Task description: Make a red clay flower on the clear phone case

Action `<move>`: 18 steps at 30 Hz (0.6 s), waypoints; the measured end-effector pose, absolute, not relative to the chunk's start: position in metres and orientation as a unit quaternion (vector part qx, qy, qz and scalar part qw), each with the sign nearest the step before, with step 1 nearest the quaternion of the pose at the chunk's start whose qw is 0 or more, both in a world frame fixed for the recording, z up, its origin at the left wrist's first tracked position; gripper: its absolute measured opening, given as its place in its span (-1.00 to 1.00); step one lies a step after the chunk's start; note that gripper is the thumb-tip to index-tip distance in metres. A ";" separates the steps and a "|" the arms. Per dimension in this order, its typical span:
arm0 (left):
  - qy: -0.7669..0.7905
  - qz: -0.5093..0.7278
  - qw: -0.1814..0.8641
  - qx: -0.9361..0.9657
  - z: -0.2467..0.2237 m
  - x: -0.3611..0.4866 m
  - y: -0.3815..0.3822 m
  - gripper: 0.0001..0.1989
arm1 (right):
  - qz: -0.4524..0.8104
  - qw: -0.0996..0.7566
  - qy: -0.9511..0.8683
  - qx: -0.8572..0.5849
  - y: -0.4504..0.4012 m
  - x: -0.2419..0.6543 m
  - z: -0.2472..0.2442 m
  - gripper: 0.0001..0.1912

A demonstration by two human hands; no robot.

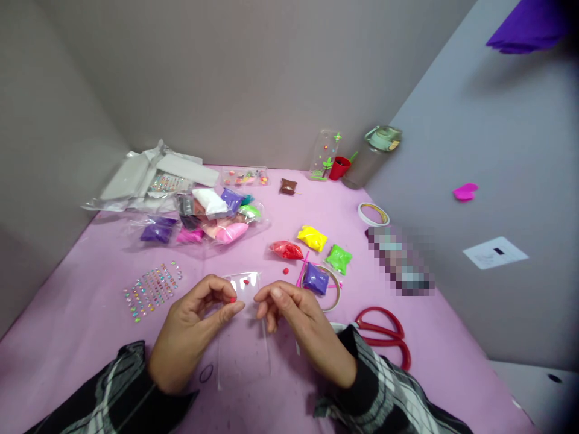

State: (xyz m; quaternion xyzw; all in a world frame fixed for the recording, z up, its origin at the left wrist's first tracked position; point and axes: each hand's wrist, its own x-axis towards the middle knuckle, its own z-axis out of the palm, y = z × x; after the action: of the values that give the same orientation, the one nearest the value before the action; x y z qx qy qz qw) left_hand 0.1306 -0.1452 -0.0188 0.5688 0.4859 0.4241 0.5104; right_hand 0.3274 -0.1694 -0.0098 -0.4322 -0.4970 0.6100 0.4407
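Between the thumb and forefinger of my left hand (199,322) is a small bit of red clay (233,299). My right hand (301,319) hovers just to its right, fingers loosely curved and apart, with nothing visible in them. Beneath both hands lies a clear phone case (244,355). One red clay dot (246,281) sits near the case's far end. Beyond my right hand, a small red clay ball (286,271) rests on the table, close to a red clay packet (286,249).
Yellow (312,239), green (339,259) and purple clay packets (315,279) lie near a tape roll (335,301). Red-handled scissors (384,342) are at right. A gem sticker sheet (152,290) lies left. Behind stand a decorated case (324,155), red cup (339,168) and bottle (371,158).
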 end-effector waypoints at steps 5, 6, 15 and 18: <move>0.495 0.399 0.512 0.578 -0.018 0.129 -0.148 -0.90 | 0.609 0.439 -0.499 -0.433 -0.170 0.327 -0.009 -0.57; 0.497 0.391 0.509 0.584 -0.018 0.128 -0.148 -0.88 | 0.608 0.439 -0.499 -0.433 -0.170 0.327 -0.009 -0.57; 0.498 0.356 0.487 0.623 -0.016 0.128 -0.148 -0.69 | 0.614 0.439 -0.492 -0.434 -0.170 0.327 -0.011 -0.56; 0.494 0.372 0.502 0.605 -0.017 0.130 -0.148 -0.81 | 0.612 0.439 -0.495 -0.433 -0.170 0.327 -0.010 -0.56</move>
State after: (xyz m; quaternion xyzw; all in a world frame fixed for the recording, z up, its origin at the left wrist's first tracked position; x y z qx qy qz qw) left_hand 0.1295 -0.1479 -0.0168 0.6050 0.4935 0.3721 0.5018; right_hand 0.3271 -0.1696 -0.0103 -0.4331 -0.4947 0.6123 0.4390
